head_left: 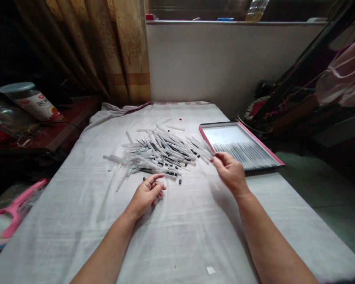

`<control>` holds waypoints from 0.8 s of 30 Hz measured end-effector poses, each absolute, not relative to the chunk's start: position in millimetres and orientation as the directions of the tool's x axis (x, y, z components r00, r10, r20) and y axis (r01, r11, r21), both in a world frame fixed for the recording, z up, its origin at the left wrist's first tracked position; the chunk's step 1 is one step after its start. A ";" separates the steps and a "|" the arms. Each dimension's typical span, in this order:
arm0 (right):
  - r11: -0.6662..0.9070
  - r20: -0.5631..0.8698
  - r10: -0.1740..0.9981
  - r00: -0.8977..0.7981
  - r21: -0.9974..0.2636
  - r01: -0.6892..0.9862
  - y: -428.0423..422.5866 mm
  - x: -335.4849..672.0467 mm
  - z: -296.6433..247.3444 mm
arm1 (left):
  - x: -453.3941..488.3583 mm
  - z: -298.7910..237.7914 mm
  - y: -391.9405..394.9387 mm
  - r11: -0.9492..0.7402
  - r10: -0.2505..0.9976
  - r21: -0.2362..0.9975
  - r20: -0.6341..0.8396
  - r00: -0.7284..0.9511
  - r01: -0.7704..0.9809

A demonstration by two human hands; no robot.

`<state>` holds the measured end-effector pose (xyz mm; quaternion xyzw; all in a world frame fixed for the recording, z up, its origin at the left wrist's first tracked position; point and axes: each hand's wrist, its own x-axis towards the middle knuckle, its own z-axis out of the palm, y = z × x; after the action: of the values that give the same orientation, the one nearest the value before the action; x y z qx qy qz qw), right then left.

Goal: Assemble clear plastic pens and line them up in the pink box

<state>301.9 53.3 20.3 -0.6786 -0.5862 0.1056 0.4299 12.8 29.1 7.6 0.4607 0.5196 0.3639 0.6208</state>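
A heap of clear plastic tubes with black end pieces [159,152] lies on a white cloth [177,228]. My left hand [147,194] rests palm-up just below the heap, fingers loosely curled, with nothing visible in it. My right hand [229,171] reaches toward the heap's right edge, its fingertips pinched at a tube end beside the tray. A pink-rimmed tray [239,146] at the right holds a neat row of tubes.
A small red bead [180,118] lies beyond the heap. A plastic jar [32,100] lies on a dark side table at left. A pink tool [14,209] sits low left. Curtain and white wall stand behind; clutter and the floor are at right.
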 end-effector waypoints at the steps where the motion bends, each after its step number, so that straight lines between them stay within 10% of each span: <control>1: -0.040 0.359 0.851 0.384 -0.683 0.729 60.4 317.6 23.8 | 12.9 8.1 29.1 0.310 0.929 0.950 -0.310 0.203 0.033; 7: -0.458 0.163 0.811 0.562 -0.420 0.783 93.6 363.7 30.0 | 14.6 8.8 28.6 0.293 0.931 0.954 -0.299 0.207 0.060; 24: -0.488 0.050 0.861 0.506 -0.198 0.850 81.3 345.0 26.6 | 13.4 8.1 27.8 0.286 0.932 0.956 -0.293 0.215 0.062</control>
<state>345.0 81.3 26.6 -0.8620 -0.4964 0.0281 0.0989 13.4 27.8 8.1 0.4811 0.5166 0.3542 0.6134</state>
